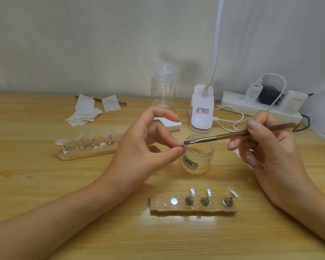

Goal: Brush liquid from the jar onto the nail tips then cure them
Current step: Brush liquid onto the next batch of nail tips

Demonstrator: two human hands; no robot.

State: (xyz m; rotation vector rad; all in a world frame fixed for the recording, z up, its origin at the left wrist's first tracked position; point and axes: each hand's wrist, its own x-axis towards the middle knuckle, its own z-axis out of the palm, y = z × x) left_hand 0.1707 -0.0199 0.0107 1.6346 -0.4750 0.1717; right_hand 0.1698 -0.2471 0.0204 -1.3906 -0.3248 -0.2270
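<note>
My left hand (148, 145) pinches a small nail tip (184, 146) between thumb and fingertip, just above the rim of the open clear jar (198, 158). My right hand (266, 145) grips a brown-handled brush (233, 135), and its dark bristles touch the pinched tip. In front of me lies a wooden holder (193, 210) with three clear nail tips (192, 192) on metal stands and one bare magnet disc (174, 201). A second wooden holder (86, 151) with several nail tips sits at the left.
A white clip lamp (202, 109) with a gooseneck stands behind the jar. A clear pump bottle (163, 87) is beside it. White wipes (88, 109) and another brush lie at the back left. A power strip (259, 107) with cables sits at the back right.
</note>
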